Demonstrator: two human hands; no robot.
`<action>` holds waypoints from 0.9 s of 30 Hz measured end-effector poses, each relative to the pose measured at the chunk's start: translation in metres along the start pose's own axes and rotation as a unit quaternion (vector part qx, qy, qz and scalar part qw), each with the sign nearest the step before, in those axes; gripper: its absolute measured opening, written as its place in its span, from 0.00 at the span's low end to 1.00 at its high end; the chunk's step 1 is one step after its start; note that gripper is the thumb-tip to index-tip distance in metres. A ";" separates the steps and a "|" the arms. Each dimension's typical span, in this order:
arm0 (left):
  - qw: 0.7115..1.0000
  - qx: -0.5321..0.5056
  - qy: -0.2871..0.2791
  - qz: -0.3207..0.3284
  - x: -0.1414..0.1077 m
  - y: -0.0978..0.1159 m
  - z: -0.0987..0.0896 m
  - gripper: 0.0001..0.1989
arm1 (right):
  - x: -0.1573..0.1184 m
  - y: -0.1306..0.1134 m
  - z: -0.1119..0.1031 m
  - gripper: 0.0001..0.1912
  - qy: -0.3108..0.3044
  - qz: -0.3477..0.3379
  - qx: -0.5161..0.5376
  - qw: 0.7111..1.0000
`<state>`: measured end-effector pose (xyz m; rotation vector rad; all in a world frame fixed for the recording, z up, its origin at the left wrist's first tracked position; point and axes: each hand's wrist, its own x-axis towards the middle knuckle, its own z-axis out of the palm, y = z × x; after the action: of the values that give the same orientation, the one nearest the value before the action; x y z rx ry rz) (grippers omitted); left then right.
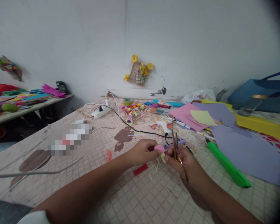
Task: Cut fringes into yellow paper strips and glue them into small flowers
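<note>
Between the thumb and fingers of my left hand (143,153) is a pink paper circle (159,149). My right hand (189,163) is closed around gold-handled scissors (175,143), whose blades point up and away, slightly apart. A small pale yellow paper piece (163,157) sits between the two hands, by my right fingertips; which hand bears it I cannot tell. Below the hands, thin yellow scraps (157,165) and a red paper strip (140,170) lie on the tiled-pattern tablecloth (130,199). Just beyond my hands lies a purple strip with holes (180,142).
A white glue gun (163,127) with a black cord lies behind the hands. A power strip (101,112) and cables occupy the left. On the right are purple sheets (249,152), pink paper (186,115) and a green cutter (227,165). Paper scraps (133,112) lie at the back.
</note>
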<state>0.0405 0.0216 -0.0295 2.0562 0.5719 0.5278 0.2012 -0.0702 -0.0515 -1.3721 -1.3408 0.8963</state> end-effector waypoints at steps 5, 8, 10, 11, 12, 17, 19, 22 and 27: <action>0.998 -0.027 0.053 0.009 -0.001 0.003 -0.002 0.11 | -0.002 -0.006 0.000 0.06 -0.003 0.015 -0.005 1.000; 0.997 -0.035 0.069 0.021 -0.001 0.004 -0.004 0.10 | -0.004 -0.008 -0.001 0.06 -0.011 0.023 -0.011 1.000; 0.997 -0.031 0.066 0.027 0.000 0.005 -0.005 0.09 | -0.005 -0.008 -0.001 0.05 -0.024 0.022 -0.029 0.999; 0.997 -0.026 0.062 0.029 0.000 0.005 -0.006 0.09 | -0.006 -0.007 -0.001 0.05 -0.032 0.019 -0.041 0.998; 0.998 -0.018 0.057 0.030 0.000 0.004 -0.006 0.09 | -0.006 -0.007 -0.001 0.05 -0.039 0.015 -0.053 0.998; 0.998 0.036 0.034 0.030 0.000 0.006 -0.007 0.12 | -0.007 -0.013 0.001 0.06 -0.022 0.020 -0.033 0.999; 0.997 0.064 0.015 0.037 -0.001 0.007 -0.007 0.12 | -0.006 -0.016 0.000 0.07 0.003 0.008 -0.026 1.000; 0.992 0.107 -0.031 0.065 -0.004 0.009 -0.003 0.10 | -0.005 -0.017 -0.002 0.08 0.013 -0.015 -0.027 0.999; 0.978 0.166 -0.071 0.100 -0.006 0.012 0.004 0.08 | -0.003 -0.008 -0.003 0.09 -0.022 -0.024 -0.008 0.999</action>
<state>0.0404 0.0098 -0.0222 2.4651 0.3889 0.4173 0.2015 -0.0740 -0.0436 -1.3345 -1.4122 0.8902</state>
